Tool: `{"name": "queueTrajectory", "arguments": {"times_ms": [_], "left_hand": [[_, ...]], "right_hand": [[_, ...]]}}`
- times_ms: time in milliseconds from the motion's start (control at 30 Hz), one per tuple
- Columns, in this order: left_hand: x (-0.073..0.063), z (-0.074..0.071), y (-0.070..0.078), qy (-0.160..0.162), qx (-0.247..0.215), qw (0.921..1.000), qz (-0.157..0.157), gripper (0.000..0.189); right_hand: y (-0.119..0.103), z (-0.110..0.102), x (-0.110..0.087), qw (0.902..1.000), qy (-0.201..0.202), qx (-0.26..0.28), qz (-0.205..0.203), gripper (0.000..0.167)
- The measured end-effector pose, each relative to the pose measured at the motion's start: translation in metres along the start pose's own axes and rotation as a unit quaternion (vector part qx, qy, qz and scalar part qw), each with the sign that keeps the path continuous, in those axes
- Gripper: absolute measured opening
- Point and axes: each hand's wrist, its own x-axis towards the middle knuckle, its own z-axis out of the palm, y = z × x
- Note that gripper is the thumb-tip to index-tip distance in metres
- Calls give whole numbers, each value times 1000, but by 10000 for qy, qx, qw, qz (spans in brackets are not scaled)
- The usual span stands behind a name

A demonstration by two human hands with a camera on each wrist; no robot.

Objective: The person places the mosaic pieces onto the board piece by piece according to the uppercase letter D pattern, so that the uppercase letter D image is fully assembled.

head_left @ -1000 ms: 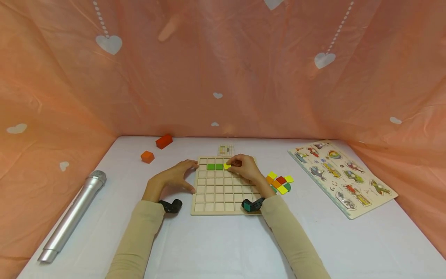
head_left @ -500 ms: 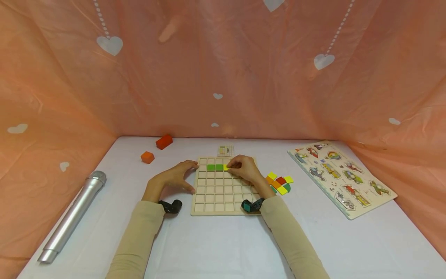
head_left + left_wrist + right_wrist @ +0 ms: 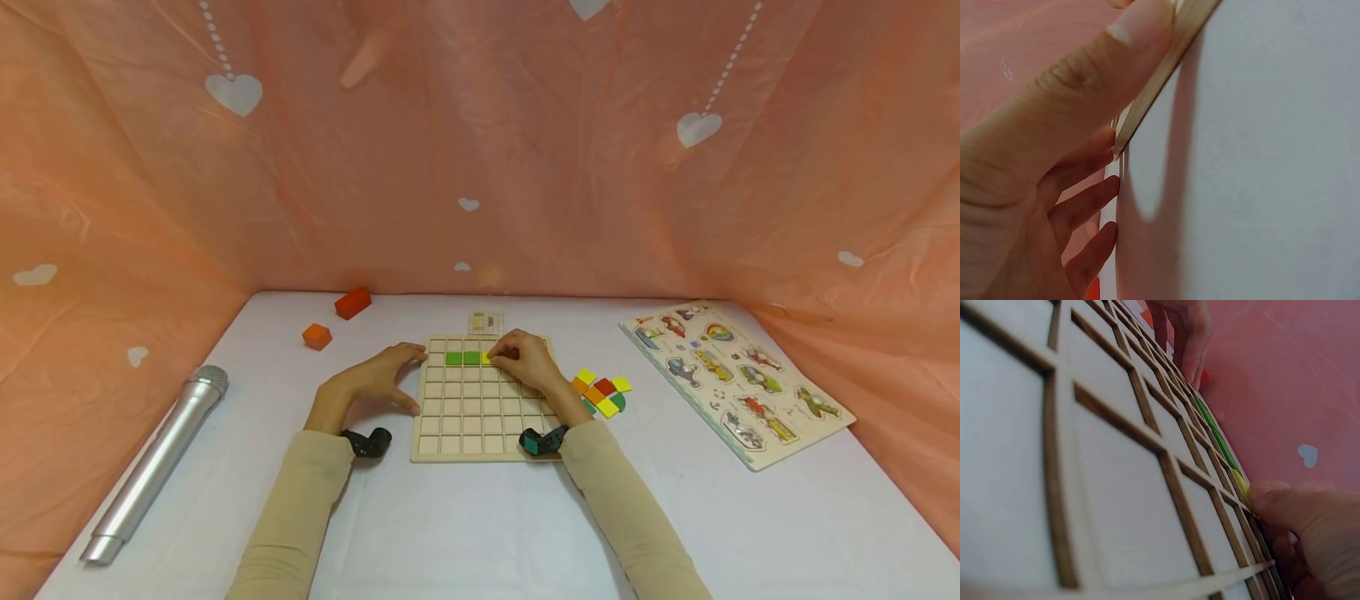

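A wooden grid board lies in the middle of the table. In its second row from the back, two green square tiles sit side by side in their cells. Just right of them is a yellow square tile, partly covered by my right hand, whose thumb and forefinger pinch it at its right side. In the right wrist view the thumb meets the yellow tile low at the grid. My left hand has its fingers spread along the board's left edge, thumb and forefinger touching the rim.
Right of the board lies a pile of coloured tiles. Behind the board is a small patterned card. A picture puzzle board lies at right. A silver microphone, an orange block and a red block are at left.
The yellow tile, slightly tilted at first, now lies flatter in line with the green tiles. My right fingertips have shifted slightly; the left hand stays at the board's edge.
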Motion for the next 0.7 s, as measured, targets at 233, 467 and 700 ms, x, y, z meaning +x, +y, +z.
{"name": "queueTrajectory", "arguments": {"times_ms": [233,467,700], "left_hand": [[0,0,1,-33,-51,10000,-26,91],[0,2,1,-32,-19,10000,-23,90],[2,1,-2,-6,52,10000,-46,91]], "right_hand": [[-2,-5,-1,9995,-245,110,152,14],[-1,-33,-5,9979,-267,513,287,29],[4,-73,-21,9980,74,563,273,26]]}}
